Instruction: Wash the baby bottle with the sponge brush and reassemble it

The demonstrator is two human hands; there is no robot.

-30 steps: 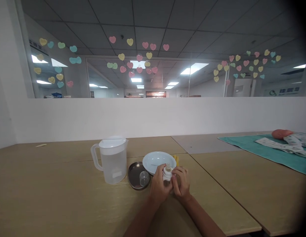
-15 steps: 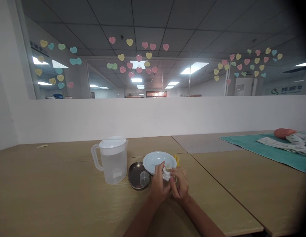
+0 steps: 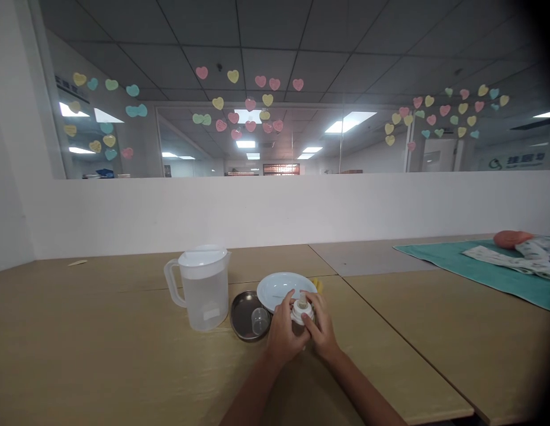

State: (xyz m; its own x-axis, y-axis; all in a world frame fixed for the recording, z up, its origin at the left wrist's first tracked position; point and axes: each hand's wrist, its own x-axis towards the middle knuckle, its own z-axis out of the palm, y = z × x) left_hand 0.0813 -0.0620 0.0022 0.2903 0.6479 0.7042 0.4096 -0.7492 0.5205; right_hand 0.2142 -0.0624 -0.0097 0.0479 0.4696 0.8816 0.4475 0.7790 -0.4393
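Note:
Between both hands is a baby bottle with a white collar (image 3: 302, 310) and a clear teat; its body is mostly hidden by my fingers. My left hand (image 3: 284, 331) is closed around the bottle from the left. On the other side, my right hand (image 3: 322, 324) grips the collar, thumb in front and fingers behind. Just beyond them sits a pale blue bowl (image 3: 275, 289), partly covered by my fingers. A steel dish (image 3: 241, 319) stands left of my left hand, with a clear plastic cap or cup (image 3: 259, 320) lying in it.
A translucent lidded jug (image 3: 207, 296) stands on the wooden table (image 3: 101, 343) to the left. Something yellow (image 3: 318, 285) shows behind the bowl. At far right, a green cloth (image 3: 447, 254) bears a white printed cloth and a rounded orange-red thing (image 3: 511, 239). A white wall rises behind.
My right hand has shifted its grip around the collar: its fingers now reach up behind the teat, with the thumb on the collar's front. My left hand has barely moved.

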